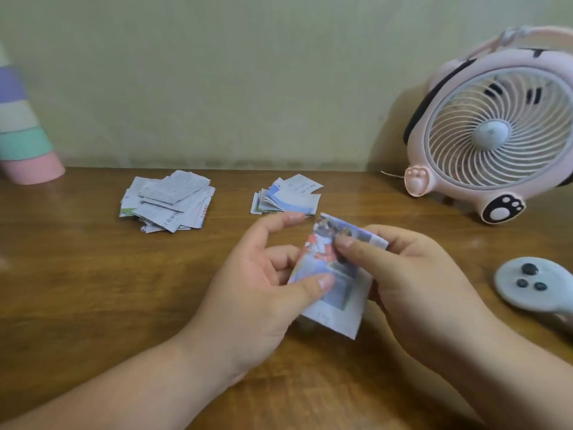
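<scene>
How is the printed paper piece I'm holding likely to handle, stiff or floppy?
Probably floppy: the paper piece bends between the left hand and right hand. Likely very light, so the fan nearby could blow it, if running. It looks thin and may tear easily.

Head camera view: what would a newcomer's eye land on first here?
First, the colourful paper clipping at the centre, pinched between the left hand and the right hand over the wooden table. Next, the pink paw-footed fan at the far right by the wall. Behind the hands lie a mostly white paper pile on the left and a more colourful paper pile beside it.
</scene>
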### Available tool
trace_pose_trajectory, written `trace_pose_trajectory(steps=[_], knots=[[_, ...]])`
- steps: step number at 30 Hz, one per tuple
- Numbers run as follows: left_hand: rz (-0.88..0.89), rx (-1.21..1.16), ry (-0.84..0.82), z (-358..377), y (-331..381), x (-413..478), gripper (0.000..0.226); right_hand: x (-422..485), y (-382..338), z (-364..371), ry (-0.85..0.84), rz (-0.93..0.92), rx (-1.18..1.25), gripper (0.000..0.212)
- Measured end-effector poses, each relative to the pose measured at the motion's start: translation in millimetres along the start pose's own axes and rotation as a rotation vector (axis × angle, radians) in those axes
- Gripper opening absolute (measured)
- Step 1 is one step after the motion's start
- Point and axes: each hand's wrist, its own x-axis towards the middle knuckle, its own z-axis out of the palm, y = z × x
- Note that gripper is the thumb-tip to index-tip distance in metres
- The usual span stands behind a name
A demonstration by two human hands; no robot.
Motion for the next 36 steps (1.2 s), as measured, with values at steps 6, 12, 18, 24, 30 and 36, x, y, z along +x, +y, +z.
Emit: trace_pose_trajectory(steps=[6,12,18,24,30,36], knots=[[-0.005,-0.091,-0.113,-3.0,-0.7,-1.6,0.039,8.0,-6.7,-9.3,-0.160,0.331,0.228,0.025],[-0.025,-0.134,-0.181,-10.3,-7.0,0.0,0.047,10.2,-12.5,-20.6,-0.405,0.616,0.292,0.042],[0.049,-0.041,-0.160,-11.2,-8.9,-1.6,0.036,9.7,-16.8,-22.0,-0.473,0.658,0.375,0.025],[0.082,0.021,-0.150,-10.2,-8.5,-3.5,0.033,9.6,-14.7,-20.0,-0.496,0.666,0.424,0.022],[0.120,0.053,-0.138,-9.1,-8.6,-3.0,0.030,10.5,-14.4,-19.7,-0.538,0.665,0.492,0.023],[0.188,0.119,-0.162,-7.5,-6.0,-2.8,0.027,10.0,-12.7,-18.0,-0.533,0.648,0.478,0.029]])
